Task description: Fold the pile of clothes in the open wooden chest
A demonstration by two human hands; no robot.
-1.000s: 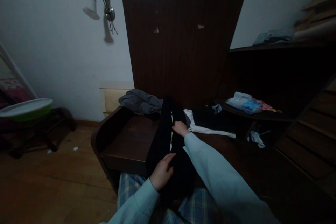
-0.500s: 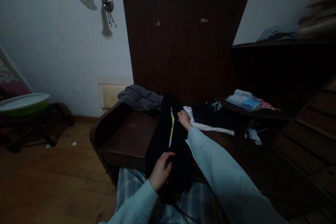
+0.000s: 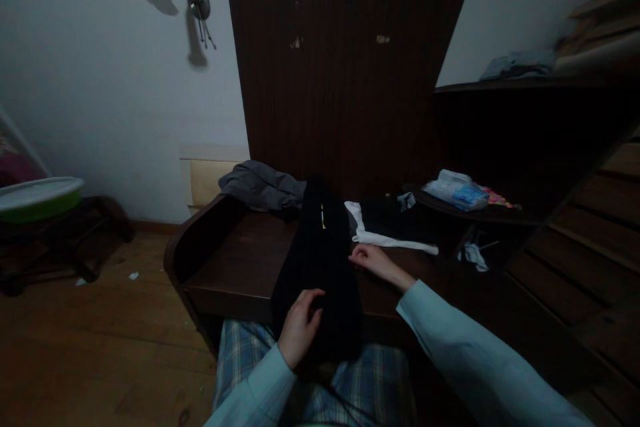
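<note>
In the head view, the black garment (image 3: pixel 320 267) is laid lengthwise across the dark bench (image 3: pixel 227 267), its far end near the upright panel (image 3: pixel 340 93) and its near end brought over the front edge, above the plaid trousers (image 3: pixel 370 373). The main change of the last half second is found in the pale strip (image 3: pixel 323 218) on the garment: a long white and yellow line was shown then, and only a short piece is shown now, toward the far end. The right hand (image 3: pixel 373 259) has been shifted from beside the strip to the garment's right edge, nearer the wearer. The left hand (image 3: pixel 300 323) has been kept at about the same place on the near part. From this it is judged that the black fabric has been drawn over most of the strip and that the garment's surface is being evened out; a small length appears to be left uncovered. The left hand's fingers are loosely bent, with a gap at the thumb, and no fold is seen gripped. The right hand's fingers are curled narrow; whether the edge is pinched cannot be told. Grey cloth (image 3: pixel 263 185) is placed at the far left, and a white band (image 3: pixel 397 244) is positioned just beyond the right hand.
</note>
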